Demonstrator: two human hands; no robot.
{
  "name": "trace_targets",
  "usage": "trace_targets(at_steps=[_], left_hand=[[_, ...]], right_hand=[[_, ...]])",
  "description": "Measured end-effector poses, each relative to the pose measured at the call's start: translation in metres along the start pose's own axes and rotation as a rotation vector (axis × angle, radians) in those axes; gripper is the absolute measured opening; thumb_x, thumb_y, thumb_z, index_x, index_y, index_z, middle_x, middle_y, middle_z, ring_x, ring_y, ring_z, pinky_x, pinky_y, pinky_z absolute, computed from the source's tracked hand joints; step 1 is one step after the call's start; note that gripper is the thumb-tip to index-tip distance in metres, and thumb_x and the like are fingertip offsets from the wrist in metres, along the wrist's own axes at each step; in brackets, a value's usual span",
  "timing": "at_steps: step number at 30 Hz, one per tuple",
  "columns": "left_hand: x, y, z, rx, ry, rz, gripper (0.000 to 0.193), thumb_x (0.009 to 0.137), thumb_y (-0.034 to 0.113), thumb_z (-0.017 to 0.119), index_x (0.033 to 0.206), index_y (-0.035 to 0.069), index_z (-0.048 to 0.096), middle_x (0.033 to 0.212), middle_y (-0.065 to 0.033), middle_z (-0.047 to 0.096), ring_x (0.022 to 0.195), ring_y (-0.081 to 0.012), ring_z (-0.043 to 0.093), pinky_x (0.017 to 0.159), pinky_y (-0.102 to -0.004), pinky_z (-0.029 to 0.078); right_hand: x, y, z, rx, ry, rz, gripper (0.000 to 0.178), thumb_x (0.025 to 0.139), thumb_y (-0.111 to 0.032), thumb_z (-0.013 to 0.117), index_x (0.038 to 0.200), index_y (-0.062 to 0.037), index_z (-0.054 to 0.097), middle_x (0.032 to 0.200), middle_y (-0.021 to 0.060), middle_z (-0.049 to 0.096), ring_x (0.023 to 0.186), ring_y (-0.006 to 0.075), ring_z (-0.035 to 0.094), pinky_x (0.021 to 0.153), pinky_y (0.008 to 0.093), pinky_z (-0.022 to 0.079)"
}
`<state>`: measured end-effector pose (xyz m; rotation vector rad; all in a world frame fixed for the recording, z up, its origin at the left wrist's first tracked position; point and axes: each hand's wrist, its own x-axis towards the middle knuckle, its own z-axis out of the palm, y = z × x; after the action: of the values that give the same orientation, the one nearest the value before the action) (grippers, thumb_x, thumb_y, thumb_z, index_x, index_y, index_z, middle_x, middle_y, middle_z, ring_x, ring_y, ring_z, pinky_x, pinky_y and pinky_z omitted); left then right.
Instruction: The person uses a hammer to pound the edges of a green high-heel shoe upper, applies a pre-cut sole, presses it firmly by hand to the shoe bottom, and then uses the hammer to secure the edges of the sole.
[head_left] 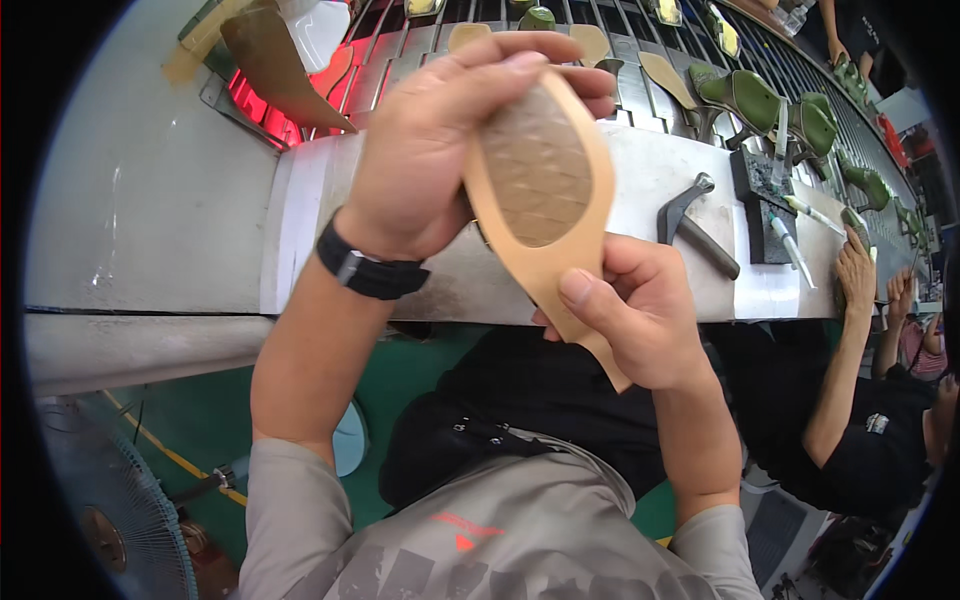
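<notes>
Tan insole [552, 264] w/ diamond-patterned brown oval pad [540, 180]; L hand [425, 140] clamped on wide end, R hand [645, 318] pinching narrow pt.

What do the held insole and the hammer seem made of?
Insole: matte tan, perhaps leather or synthetic; its shiny, diamond-patterned pad suggests plastic or gel. Hammer: head probably steel, given its glint; dull grey-brown handle, wood or metal, unclear.

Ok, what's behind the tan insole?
Fingers of the left hand and right hand reach behind the tan insole, with the pale worktop beyond. Covered finger parts and the worktop directly behind cannot be seen.
</notes>
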<state>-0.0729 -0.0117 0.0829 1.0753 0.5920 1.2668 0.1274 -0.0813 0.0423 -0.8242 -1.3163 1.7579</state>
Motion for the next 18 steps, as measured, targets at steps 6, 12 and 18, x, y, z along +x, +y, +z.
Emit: trace_targets(at_steps=[6,12,18], left_hand=[[0.017,-0.008,0.017,-0.242,0.001,-0.148,0.031,0.110,0.019,0.052,0.128,-0.004,0.063,0.113,-0.0163,0.072,0.101,-0.0201,0.070,0.089,-0.0317,0.058],[0.032,-0.015,0.013,-0.131,-0.071,-0.132,0.031,0.105,0.008,0.049,0.130,-0.007,0.059,0.116,-0.0188,0.071,0.103,-0.0233,0.070,0.093,-0.0330,0.059],[0.037,-0.021,0.010,-0.076,-0.063,-0.110,0.031,0.105,0.008,0.048,0.129,-0.008,0.059,0.114,-0.0202,0.072,0.100,-0.0243,0.072,0.090,-0.0348,0.061]], right_hand=[[-0.010,-0.021,0.001,0.125,0.085,-0.036,0.036,0.106,-0.029,0.068,0.109,0.0063,0.070,0.083,0.0104,0.074,0.067,0.0122,0.070,0.060,0.0245,0.057],[-0.005,-0.009,-0.005,0.197,0.129,-0.052,0.037,0.109,-0.030,0.063,0.112,0.0062,0.069,0.086,0.0107,0.073,0.067,0.0143,0.072,0.058,0.0265,0.060],[0.001,-0.008,-0.006,0.156,0.174,-0.017,0.038,0.108,-0.032,0.064,0.112,0.0054,0.070,0.085,0.0093,0.073,0.067,0.0128,0.072,0.058,0.0255,0.059]])
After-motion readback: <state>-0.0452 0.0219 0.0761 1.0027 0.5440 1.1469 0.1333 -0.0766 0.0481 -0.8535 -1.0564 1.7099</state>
